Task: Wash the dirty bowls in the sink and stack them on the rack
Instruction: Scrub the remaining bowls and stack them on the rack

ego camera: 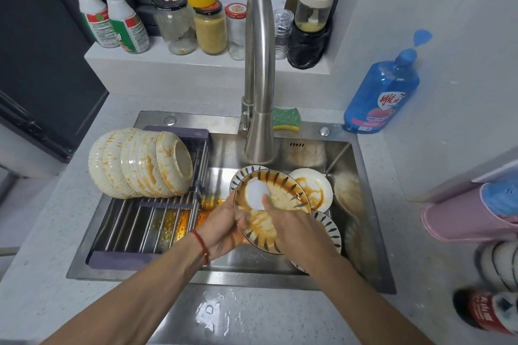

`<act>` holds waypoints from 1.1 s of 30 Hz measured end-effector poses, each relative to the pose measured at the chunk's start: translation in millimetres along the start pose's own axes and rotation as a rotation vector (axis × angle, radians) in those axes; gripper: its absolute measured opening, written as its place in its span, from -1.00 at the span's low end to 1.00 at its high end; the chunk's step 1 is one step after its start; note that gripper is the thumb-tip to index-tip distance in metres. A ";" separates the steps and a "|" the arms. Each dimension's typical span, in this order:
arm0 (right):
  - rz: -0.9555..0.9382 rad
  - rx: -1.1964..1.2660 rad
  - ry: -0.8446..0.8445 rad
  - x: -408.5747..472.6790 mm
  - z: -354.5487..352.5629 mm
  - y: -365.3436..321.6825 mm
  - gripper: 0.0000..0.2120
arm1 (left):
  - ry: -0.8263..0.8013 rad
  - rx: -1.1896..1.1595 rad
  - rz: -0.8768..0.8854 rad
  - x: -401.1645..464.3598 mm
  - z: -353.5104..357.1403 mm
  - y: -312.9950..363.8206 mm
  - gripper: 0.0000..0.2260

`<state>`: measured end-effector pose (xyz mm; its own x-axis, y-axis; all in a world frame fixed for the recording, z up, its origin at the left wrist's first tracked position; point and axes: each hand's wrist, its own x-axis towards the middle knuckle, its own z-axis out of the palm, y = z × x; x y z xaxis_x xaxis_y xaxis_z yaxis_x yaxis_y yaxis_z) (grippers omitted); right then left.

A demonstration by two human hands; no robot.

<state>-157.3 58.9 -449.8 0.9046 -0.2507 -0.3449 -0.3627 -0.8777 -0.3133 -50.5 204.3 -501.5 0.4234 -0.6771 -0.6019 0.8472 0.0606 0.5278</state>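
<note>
Two bare arms reach up from six o'clock over the sink [364, 260]. Left hand [221, 232] grips the near rim of a striped bowl [283, 193], held over the middle of the sink. Right hand [297, 230] pinches a white scrubber [256, 193] and presses it inside that bowl. Orange sauce is all over the bowl, so I think washing has only just started. More dirty dishes [312, 187] wait in the sink at three o'clock. At nine o'clock, on the rack [157, 221], cream bowls [140, 165] lean together, and they look stained too. Lots is left.
</note>
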 end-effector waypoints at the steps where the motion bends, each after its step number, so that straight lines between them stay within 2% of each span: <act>1: 0.032 -0.046 0.027 1.6 -3.5 6.1 -0.29 | -0.033 -0.011 0.002 -1.3 0.8 0.3 -0.13; 4: 0.044 -0.064 0.070 0.8 -10.1 -2.8 -0.26 | -0.081 -0.029 0.004 -7.6 10.3 0.4 -0.20; 7: -0.038 -0.038 0.004 -12.3 -12.4 -20.8 -0.24 | -0.077 -0.050 0.008 -7.2 11.4 5.0 -0.20; 11: -0.131 -0.132 -0.090 -32.8 -12.9 -13.5 -0.29 | -0.036 -0.143 0.030 -4.2 10.0 10.0 -0.27; 13: -0.154 -0.184 -0.145 -44.5 -13.5 -0.9 -0.28 | -0.009 -0.090 0.045 -3.8 11.6 9.2 -0.26; 15: -0.055 -0.202 -0.181 -42.1 -17.2 28.0 -0.29 | -0.006 -0.032 0.074 -2.8 11.9 7.0 -0.26; 17: 0.017 -0.205 -0.133 -37.0 -19.9 45.1 -0.31 | 0.011 -0.013 0.109 -2.3 14.7 6.7 -0.23; 21: -0.087 -0.102 -0.181 -43.2 -11.5 15.7 -0.35 | 0.020 0.005 0.129 0.4 19.4 4.6 -0.14; 25: 0.035 -0.097 -0.114 -26.6 -16.6 34.1 -0.39 | -0.010 0.019 0.111 -3.4 17.0 8.4 -0.13; 29: -0.046 -0.019 -0.113 -37.5 -9.0 5.0 -0.40 | -0.006 0.044 0.104 -3.3 16.2 10.5 -0.10; 33: 0.106 -0.037 0.032 -15.2 -12.8 8.9 -0.32 | -0.050 0.059 0.083 -8.8 17.1 9.7 -0.15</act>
<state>-171.3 49.7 -436.0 0.8686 -0.3553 -0.3453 -0.4487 -0.8598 -0.2439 -51.5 198.3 -480.8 0.4733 -0.7073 -0.5250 0.7890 0.0754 0.6097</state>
